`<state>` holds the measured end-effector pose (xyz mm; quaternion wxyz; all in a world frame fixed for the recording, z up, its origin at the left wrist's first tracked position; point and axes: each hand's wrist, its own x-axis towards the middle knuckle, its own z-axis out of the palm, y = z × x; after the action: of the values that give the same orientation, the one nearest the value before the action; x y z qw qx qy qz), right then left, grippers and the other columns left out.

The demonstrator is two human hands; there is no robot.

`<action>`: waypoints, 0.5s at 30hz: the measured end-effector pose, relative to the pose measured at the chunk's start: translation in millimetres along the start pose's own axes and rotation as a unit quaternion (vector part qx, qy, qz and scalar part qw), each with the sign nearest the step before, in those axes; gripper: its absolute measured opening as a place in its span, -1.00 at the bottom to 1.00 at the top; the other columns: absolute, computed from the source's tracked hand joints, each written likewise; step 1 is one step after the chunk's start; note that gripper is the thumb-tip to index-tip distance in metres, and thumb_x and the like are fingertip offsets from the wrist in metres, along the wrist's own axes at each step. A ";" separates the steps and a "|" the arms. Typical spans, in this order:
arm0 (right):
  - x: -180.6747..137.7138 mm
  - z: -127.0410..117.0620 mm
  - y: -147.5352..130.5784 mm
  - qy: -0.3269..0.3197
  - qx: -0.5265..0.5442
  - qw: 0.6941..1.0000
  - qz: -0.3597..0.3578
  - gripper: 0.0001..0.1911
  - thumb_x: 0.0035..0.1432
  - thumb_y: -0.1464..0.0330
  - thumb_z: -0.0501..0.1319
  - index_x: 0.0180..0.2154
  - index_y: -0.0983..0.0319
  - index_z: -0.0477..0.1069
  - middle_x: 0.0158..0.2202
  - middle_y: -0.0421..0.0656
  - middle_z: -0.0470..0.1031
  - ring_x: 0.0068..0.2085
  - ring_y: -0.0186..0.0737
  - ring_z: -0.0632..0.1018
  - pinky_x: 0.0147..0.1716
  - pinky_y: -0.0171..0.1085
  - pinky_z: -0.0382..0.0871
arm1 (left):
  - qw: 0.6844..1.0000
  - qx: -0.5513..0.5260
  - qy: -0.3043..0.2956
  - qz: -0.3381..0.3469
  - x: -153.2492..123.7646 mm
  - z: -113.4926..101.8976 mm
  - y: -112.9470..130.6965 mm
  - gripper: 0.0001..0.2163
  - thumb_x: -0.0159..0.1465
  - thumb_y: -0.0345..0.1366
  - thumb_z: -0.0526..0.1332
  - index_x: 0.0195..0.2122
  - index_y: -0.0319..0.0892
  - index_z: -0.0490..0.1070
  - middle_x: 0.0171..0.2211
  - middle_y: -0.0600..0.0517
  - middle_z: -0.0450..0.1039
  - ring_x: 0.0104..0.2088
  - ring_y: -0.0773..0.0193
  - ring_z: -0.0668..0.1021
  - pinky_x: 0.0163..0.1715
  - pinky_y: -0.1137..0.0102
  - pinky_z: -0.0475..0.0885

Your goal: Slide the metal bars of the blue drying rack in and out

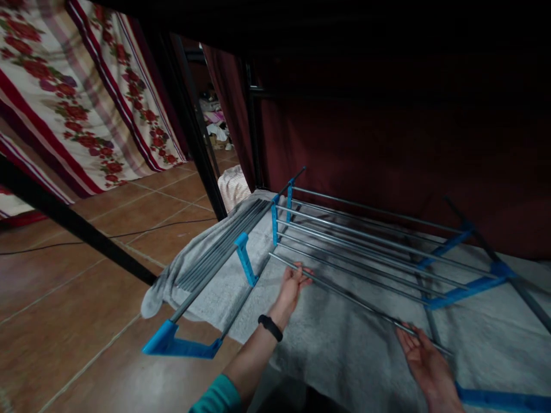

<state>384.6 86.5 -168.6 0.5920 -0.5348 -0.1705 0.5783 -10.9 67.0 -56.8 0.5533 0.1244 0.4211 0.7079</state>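
A long thin metal rod (pixel 353 297) lies across both my hands, apart from the blue brackets. My left hand (pixel 293 282) grips it near its left end, fingers curled around it. Toward its right end, my right hand (pixel 419 353) holds the same rod between thumb and fingers. Just beyond is a partly assembled rack (pixel 370 229), with several metal rods running between blue plastic brackets on the left and right. A separate blue bracket (pixel 245 261) stands on the rack's left frame tube, left of my left hand.
Several loose rods (pixel 228 246) lie bundled on the grey blanket (pixel 327 355). A blue corner piece (pixel 181 344) reaches over the blanket's edge above the tiled floor (pixel 107 321). Black bed posts (pixel 189 120) stand at left, and a dark red curtain (pixel 344 155) hangs behind.
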 end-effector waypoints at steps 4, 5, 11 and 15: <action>-5.1 16.7 -7.8 0.001 0.007 1.000 0.018 -0.58 -0.31 0.11 0.57 -0.32 -0.23 0.54 0.01 -0.06 0.66 0.15 0.06 0.68 -0.03 -0.01 0.69 | 0.993 0.044 -0.099 0.050 -17.6 49.4 2.8 -0.70 0.32 -0.13 0.46 -0.04 -0.12 0.48 -0.18 -0.10 0.66 -0.16 0.11 0.69 -0.10 0.22 0.58; -10.6 27.0 -10.3 -0.005 0.006 1.000 0.013 -0.60 -0.27 0.09 0.57 -0.30 -0.20 0.55 0.00 -0.05 0.67 0.15 0.08 0.68 -0.01 0.02 0.70 | 0.989 0.056 -0.121 0.067 -22.4 61.6 2.9 -0.69 0.32 -0.10 0.45 -0.03 -0.11 0.50 -0.17 -0.10 0.66 -0.15 0.09 0.69 -0.08 0.22 0.57; -94.3 127.8 -22.6 -0.246 0.048 0.963 0.103 -0.69 0.11 0.15 0.51 -0.14 0.11 0.63 -0.03 -0.04 0.73 0.05 -0.08 0.73 0.07 -0.11 0.70 | 0.964 0.114 -0.188 0.151 -51.2 109.7 -3.0 -0.76 0.40 -0.03 0.36 -0.02 -0.02 0.53 -0.25 -0.08 0.60 -0.16 0.07 0.61 0.00 0.19 0.48; -141.5 166.9 -29.8 -0.384 -0.026 0.905 0.179 -0.62 0.21 0.11 0.48 -0.08 0.24 0.64 -0.15 -0.01 0.74 -0.20 -0.13 0.74 -0.15 -0.16 0.67 | 0.934 0.206 -0.173 0.233 -53.1 112.3 22.8 -0.82 0.46 -0.13 0.28 0.02 -0.01 0.55 -0.35 -0.02 0.52 -0.27 0.09 0.54 -0.02 0.23 0.46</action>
<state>224.0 43.7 -23.2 0.3530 -0.3076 -0.3011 0.8307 64.7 70.6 44.4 0.3998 0.4511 0.4147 0.6817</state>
